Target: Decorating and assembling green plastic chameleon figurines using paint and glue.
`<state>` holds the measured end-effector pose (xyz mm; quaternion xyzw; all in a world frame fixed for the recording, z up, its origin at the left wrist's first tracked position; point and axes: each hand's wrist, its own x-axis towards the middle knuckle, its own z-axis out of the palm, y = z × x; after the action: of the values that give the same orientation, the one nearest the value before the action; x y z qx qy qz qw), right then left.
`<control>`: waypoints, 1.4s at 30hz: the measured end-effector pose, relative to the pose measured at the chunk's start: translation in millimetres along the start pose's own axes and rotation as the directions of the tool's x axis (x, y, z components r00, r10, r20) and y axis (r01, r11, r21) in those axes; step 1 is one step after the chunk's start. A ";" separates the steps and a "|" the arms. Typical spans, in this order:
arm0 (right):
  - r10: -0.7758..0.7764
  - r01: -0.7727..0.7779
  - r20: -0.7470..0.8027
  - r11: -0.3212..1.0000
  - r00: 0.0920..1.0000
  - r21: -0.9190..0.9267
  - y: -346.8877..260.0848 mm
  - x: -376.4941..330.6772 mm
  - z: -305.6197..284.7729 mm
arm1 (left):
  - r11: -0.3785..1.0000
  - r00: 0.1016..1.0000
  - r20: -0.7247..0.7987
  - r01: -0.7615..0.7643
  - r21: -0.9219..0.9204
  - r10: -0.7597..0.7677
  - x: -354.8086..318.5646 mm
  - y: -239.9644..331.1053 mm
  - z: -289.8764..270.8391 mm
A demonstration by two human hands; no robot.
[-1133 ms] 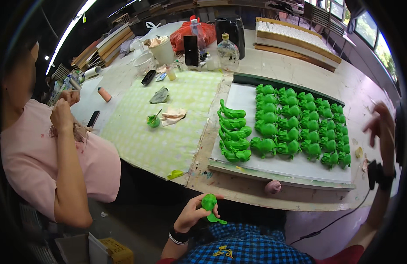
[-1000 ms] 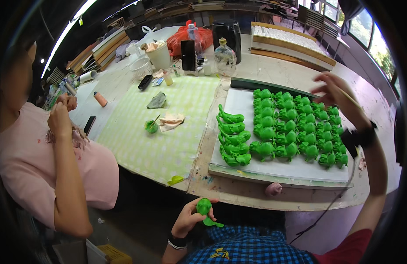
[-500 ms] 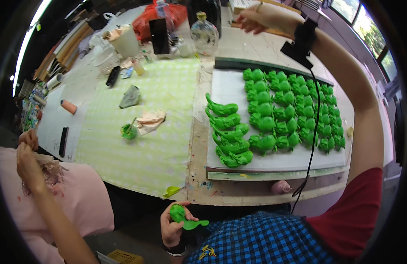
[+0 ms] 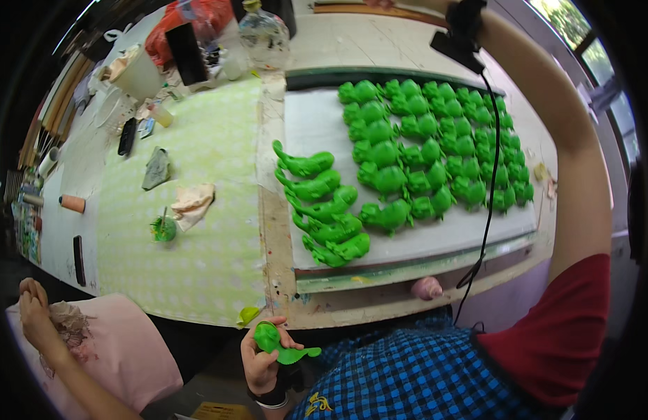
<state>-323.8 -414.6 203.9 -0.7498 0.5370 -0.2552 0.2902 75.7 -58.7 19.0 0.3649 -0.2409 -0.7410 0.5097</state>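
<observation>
The left hand [image 4: 262,360] grips a green dinosaur figure [image 4: 275,343] below the near table edge, fingers wrapped round its body, tail sticking out to the right. The right arm [image 4: 548,140] stretches up past the far rim; its hand is cut off from view. Rows of green figures [image 4: 408,154] stand on a grey board [image 4: 317,126]. Beside it lies a chequered green mat [image 4: 205,266].
</observation>
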 end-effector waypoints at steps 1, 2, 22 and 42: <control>0.102 -0.104 -0.031 0.992 0.994 -0.070 9.0 10.4 2.8 | 1.000 1.000 -0.012 0.017 -0.009 -0.017 -0.2 6.8 3.5; 0.171 -0.176 -0.053 0.977 0.984 -0.123 17.8 23.3 7.1 | 0.998 0.999 -0.007 0.036 -0.045 -0.036 -0.5 14.7 8.1; 0.236 -0.238 -0.085 0.971 0.968 -0.020 60.7 162.1 152.0 | 0.984 0.974 -0.173 0.126 -0.129 -0.147 -22.9 98.6 66.4; -0.058 0.026 -0.301 0.994 0.952 -0.110 -52.5 1.2 -79.1 | 0.983 0.985 -0.005 0.169 -0.076 -0.170 3.5 83.3 46.5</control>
<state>-343.9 -415.1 296.7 -0.7271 0.5717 -0.3452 0.1589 86.7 -93.0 107.4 0.3689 -0.1781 -0.7881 0.4594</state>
